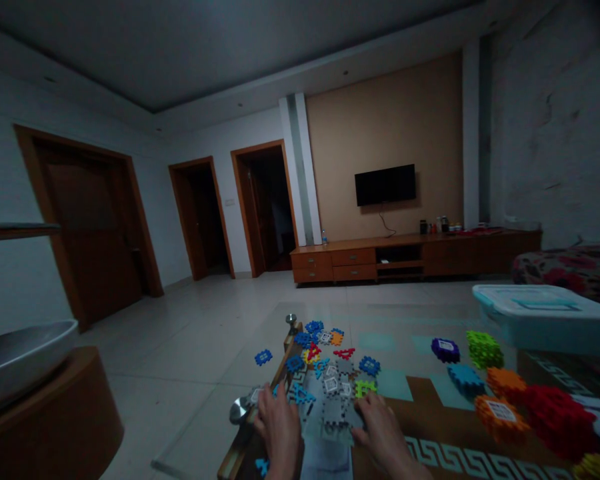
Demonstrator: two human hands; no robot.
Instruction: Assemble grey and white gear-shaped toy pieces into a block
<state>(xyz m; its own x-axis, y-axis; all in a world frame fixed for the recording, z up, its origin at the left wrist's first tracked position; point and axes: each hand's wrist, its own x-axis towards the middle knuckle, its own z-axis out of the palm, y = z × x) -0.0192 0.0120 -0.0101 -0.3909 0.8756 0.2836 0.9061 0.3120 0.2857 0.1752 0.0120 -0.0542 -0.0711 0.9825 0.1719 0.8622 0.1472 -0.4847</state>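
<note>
Toothed plastic sqs [331, 385], glass tabletop [207, 417], L fingers [281, 407] & R fingers [372, 407] bent, can't tell grips

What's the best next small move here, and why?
Probably, the right hand should pick up the loose green piece for the green stack: the piece lies close to that hand, and the stack matches its colour.

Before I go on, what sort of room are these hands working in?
Most likely a home living room: a flat-screen TV hangs on the far wall, a long wooden TV cabinet stands below it, and a glass-topped table sits in front.
</note>
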